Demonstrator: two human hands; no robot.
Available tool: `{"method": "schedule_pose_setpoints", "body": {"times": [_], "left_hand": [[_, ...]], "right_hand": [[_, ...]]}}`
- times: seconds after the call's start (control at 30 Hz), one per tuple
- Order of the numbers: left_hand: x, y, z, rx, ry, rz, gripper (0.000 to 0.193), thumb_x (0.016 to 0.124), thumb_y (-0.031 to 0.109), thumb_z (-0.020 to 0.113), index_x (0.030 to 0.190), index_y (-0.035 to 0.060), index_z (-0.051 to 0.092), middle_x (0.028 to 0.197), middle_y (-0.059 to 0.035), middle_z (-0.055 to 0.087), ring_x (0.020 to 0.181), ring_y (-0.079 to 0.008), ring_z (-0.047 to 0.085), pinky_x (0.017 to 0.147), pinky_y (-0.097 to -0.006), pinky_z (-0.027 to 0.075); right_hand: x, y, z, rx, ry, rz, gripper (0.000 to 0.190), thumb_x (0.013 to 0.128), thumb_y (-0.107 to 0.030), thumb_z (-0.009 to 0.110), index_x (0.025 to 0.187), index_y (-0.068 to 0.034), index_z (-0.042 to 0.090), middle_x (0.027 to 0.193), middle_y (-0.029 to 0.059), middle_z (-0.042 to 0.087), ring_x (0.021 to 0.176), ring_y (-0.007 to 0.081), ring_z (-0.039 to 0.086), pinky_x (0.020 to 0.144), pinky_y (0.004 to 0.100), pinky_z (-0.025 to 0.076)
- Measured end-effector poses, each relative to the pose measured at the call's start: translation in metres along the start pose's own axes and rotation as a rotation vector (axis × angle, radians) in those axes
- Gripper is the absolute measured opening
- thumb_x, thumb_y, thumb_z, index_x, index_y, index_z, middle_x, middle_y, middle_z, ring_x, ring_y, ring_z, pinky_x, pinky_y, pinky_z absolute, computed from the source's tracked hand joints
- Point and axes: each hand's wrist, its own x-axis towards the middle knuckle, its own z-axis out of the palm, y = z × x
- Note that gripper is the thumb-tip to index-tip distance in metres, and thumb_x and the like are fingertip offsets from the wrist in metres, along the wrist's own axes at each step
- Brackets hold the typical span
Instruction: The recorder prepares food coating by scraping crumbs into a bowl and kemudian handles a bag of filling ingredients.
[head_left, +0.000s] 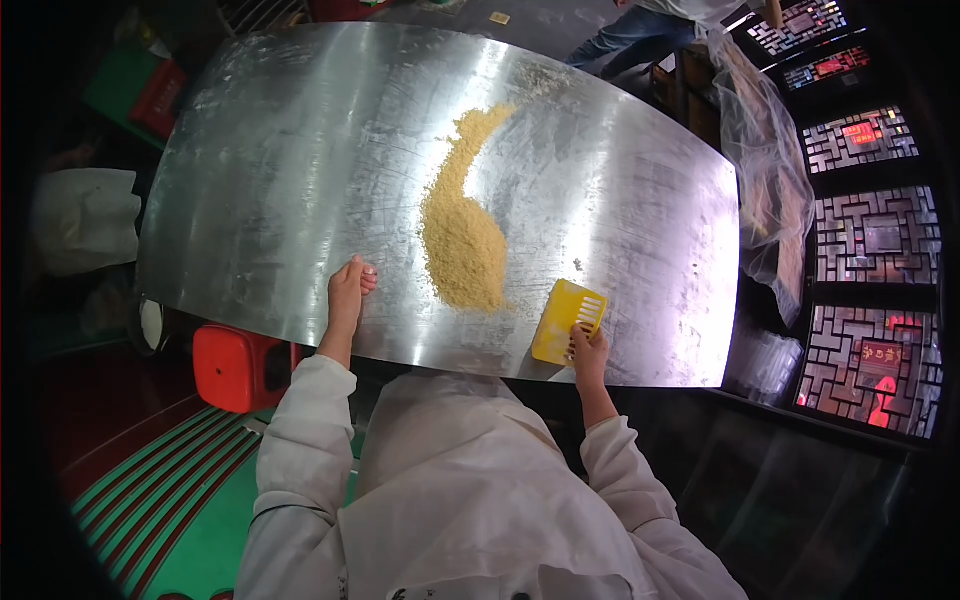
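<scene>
A mound of yellow crumbly, grainy material (465, 251) lies on the stainless steel table (300, 187) before me. A thinner tail of it trails off towards the far side. My right hand (590, 349) grips a yellow plastic scraper (556, 319) by its slotted edge, to the right of the mound and near the table's front edge. Whitish residue clings to the scraper's face. Left of the mound, my left hand (349, 289) is over the table with its fingers curled in, and nothing shows in it. It does not touch the mound.
A red plastic stool (225, 367) stands by the table's front left edge. Clear plastic sheeting (765, 165) drapes over something beyond the right end. Another person's legs in jeans (637, 37) are past the far edge. Lattice panels (874, 232) line the right side.
</scene>
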Motion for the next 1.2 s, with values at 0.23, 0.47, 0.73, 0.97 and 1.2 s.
{"method": "schedule_pose_setpoints", "body": {"times": [0.23,0.47,0.73,0.97,1.2], "left_hand": [[0.004,-0.006,-0.001,0.008,-0.012,0.04,0.044,0.097,0.036,0.048,0.078,0.0002,0.065,0.069,-0.0042,0.062,0.059,-0.0094,0.055,0.058,-0.0219,0.043],[-0.001,-0.008,-0.016,-0.103,-0.076,0.003,0.043,0.098,0.036,0.045,0.085,-0.0003,0.063,0.074,-0.0073,0.062,0.063,-0.0132,0.061,0.06,-0.0233,0.048],[0.004,0.0,-0.02,-0.116,-0.074,-0.048,0.044,0.098,0.036,0.044,0.084,-0.0015,0.06,0.073,-0.0104,0.063,0.062,-0.0182,0.065,0.057,-0.0246,0.051],[0.021,0.009,-0.015,-0.139,-0.064,-0.085,0.043,0.098,0.035,0.043,0.084,-0.0023,0.058,0.071,-0.0132,0.063,0.06,-0.0211,0.066,0.053,-0.0256,0.052],[0.017,-0.012,-0.019,-0.154,-0.001,-0.129,0.047,0.098,0.037,0.042,0.08,-0.0048,0.056,0.063,-0.0159,0.061,0.049,-0.0245,0.064,0.041,-0.027,0.05]], "right_hand": [[-0.032,-0.036,0.088,0.126,-0.185,-0.119,0.021,0.089,-0.017,0.061,0.102,-0.001,0.06,0.083,0.0022,0.062,0.068,0.0068,0.056,0.062,0.0242,0.047],[-0.017,-0.012,-0.029,0.29,0.065,0.048,0.014,0.09,-0.013,0.059,0.101,-0.005,0.059,0.082,0.0014,0.062,0.068,0.0092,0.06,0.06,0.0237,0.049],[0.074,0.024,-0.061,0.229,0.221,0.122,0.014,0.087,-0.016,0.063,0.098,-0.008,0.059,0.075,0.0019,0.061,0.057,0.0111,0.058,0.049,0.0261,0.047],[0.058,-0.072,0.075,0.011,-0.331,-0.221,0.021,0.09,-0.015,0.059,0.104,0.0,0.06,0.082,0.0012,0.062,0.069,0.0086,0.057,0.064,0.0252,0.048],[0.037,0.004,-0.031,0.119,-0.019,0.04,0.015,0.086,-0.014,0.062,0.097,-0.004,0.06,0.073,0.0011,0.058,0.058,0.0076,0.055,0.052,0.0231,0.047]]}}
